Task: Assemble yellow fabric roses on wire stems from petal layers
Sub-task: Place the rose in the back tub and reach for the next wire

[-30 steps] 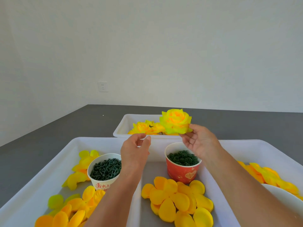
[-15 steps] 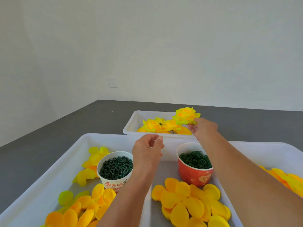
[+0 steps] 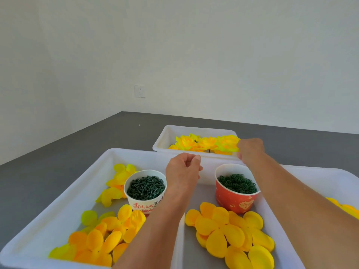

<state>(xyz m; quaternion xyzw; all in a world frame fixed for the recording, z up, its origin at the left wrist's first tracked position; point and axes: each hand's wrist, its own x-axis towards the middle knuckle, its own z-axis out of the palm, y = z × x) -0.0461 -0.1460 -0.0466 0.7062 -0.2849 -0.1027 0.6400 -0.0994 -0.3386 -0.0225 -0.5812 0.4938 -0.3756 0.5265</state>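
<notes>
Holding a rose over the far bin, apparently: right hand.

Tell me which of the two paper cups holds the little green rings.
The red paper cup, right of the left hand; the white paper cup holds straight green pegs.

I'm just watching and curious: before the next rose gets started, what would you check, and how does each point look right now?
1. Finished rose is over the far bin: ok, it sits at the bin's right end with the other roses.
2. Right hand has let go of it: cannot tell, the fingers are hidden behind the hand.
3. Left hand is free: cannot tell, fingers curl, anything pinched is too small to see.
4. White cup has green stems: ok.
5. Red cup has green rings: ok.
6. Loose petals within reach: ok, piled in the near trays.
</notes>
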